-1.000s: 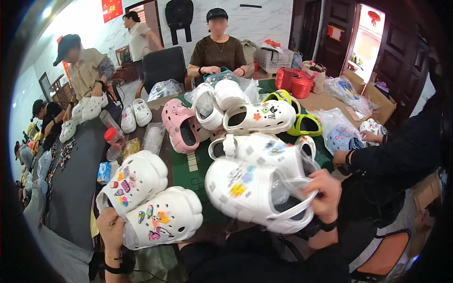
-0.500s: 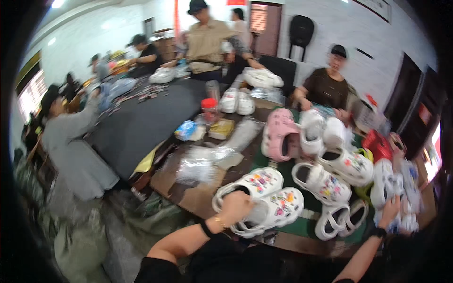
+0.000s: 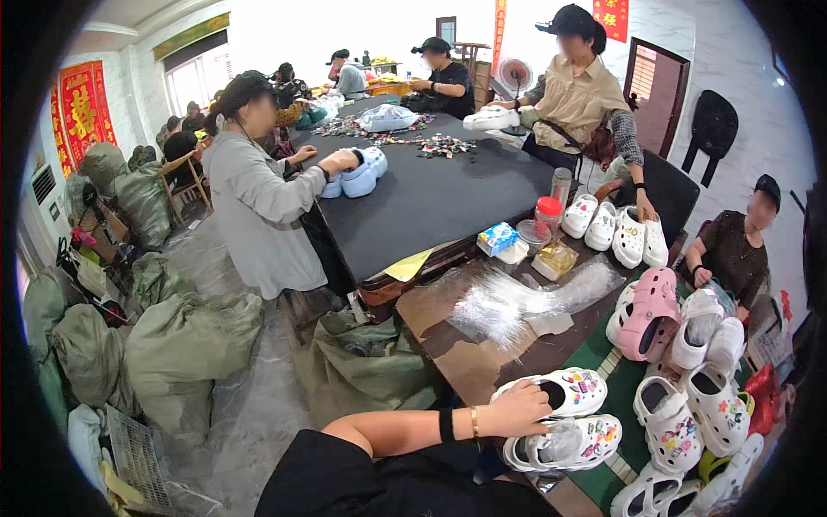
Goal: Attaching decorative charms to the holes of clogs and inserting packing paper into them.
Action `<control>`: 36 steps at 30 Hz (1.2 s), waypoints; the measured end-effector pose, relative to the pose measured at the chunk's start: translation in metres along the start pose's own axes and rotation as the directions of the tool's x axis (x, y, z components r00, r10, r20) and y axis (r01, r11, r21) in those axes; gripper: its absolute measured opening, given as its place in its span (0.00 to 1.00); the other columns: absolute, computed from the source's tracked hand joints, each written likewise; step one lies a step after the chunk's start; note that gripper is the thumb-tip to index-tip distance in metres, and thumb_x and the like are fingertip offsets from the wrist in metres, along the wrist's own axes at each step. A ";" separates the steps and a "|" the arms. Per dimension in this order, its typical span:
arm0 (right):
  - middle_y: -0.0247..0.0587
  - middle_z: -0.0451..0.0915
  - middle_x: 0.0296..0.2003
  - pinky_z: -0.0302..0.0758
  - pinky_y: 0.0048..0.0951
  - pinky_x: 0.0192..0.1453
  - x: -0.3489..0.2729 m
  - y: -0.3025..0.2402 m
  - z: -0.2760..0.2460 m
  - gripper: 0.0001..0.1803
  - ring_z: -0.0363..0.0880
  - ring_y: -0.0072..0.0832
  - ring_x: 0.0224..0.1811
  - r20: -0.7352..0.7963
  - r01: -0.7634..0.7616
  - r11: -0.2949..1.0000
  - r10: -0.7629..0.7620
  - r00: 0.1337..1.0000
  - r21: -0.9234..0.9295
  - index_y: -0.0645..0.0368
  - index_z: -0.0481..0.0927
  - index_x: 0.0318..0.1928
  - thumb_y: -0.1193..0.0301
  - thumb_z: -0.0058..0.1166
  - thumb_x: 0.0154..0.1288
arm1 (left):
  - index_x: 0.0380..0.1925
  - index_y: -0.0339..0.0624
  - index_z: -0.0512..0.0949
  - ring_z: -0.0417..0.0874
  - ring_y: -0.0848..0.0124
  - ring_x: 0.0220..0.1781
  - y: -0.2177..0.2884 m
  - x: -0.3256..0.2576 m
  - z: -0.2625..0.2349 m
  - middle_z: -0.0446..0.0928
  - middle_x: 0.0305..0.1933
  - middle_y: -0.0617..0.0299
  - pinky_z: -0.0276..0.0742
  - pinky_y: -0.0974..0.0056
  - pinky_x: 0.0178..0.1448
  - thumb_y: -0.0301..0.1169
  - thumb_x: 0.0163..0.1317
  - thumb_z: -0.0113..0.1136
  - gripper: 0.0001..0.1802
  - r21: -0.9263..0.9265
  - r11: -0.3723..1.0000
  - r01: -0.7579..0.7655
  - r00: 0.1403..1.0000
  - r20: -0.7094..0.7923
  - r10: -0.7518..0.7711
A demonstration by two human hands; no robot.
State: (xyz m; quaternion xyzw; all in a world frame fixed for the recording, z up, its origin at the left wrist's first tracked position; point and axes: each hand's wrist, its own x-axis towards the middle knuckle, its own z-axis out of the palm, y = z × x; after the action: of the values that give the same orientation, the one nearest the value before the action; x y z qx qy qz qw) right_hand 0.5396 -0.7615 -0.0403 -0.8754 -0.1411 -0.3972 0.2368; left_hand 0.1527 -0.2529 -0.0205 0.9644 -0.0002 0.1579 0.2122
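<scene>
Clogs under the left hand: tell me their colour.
White clogs with multicoloured charms, held by the left hand; head view.

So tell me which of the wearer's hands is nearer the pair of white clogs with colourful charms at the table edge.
Left. The left hand rests on the pair of white clogs with colourful charms, fingers at the upper one's opening. The right hand is out of view.

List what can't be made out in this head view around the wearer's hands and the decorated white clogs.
- Right hand: not visible; it lies beyond the lower right fisheye rim.
- Left hand: its fingertips sit inside the upper white foam clog with colourful charms, hidden.
- Lower white charm-covered clog: its inside is stuffed with clear film, so contents are unreadable.
- White clogs at the bottom right: cut by the rim.
</scene>
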 end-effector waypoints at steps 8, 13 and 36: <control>0.49 0.80 0.35 0.73 0.39 0.37 -0.077 -0.150 -0.109 0.14 0.76 0.42 0.33 -0.134 0.076 0.993 -0.087 0.987 -0.085 0.63 0.78 0.49 0.69 0.55 0.67 | 0.44 0.43 0.78 0.70 0.56 0.64 -0.041 -0.032 -0.026 0.74 0.53 0.55 0.64 0.52 0.66 0.35 0.48 0.68 0.21 -0.072 0.989 -0.128 0.989 0.068 0.133; 0.51 0.79 0.43 0.75 0.34 0.50 -0.152 -0.235 -0.086 0.22 0.79 0.37 0.45 0.388 -0.312 0.859 0.147 0.910 0.406 0.67 0.74 0.54 0.77 0.52 0.56 | 0.33 0.44 0.77 0.76 0.59 0.46 -0.040 -0.019 -0.015 0.75 0.35 0.61 0.72 0.54 0.50 0.31 0.51 0.61 0.08 0.039 0.984 -0.175 0.983 0.061 0.173; 0.55 0.69 0.53 0.63 0.46 0.63 -0.167 -0.383 -0.037 0.25 0.67 0.51 0.56 0.468 -0.051 0.697 -0.424 0.775 0.715 0.62 0.72 0.47 0.73 0.65 0.46 | 0.40 0.52 0.77 0.78 0.68 0.40 -0.009 -0.042 -0.009 0.74 0.33 0.68 0.63 0.59 0.49 0.37 0.49 0.69 0.17 0.018 0.999 0.040 0.993 -0.116 -0.038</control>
State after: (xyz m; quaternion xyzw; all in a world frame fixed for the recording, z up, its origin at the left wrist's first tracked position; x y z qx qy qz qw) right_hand 0.2424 -0.4661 -0.0304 -0.7792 -0.4402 -0.0383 0.4446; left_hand 0.1108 -0.2438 -0.0287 0.9556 0.0325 0.2093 0.2051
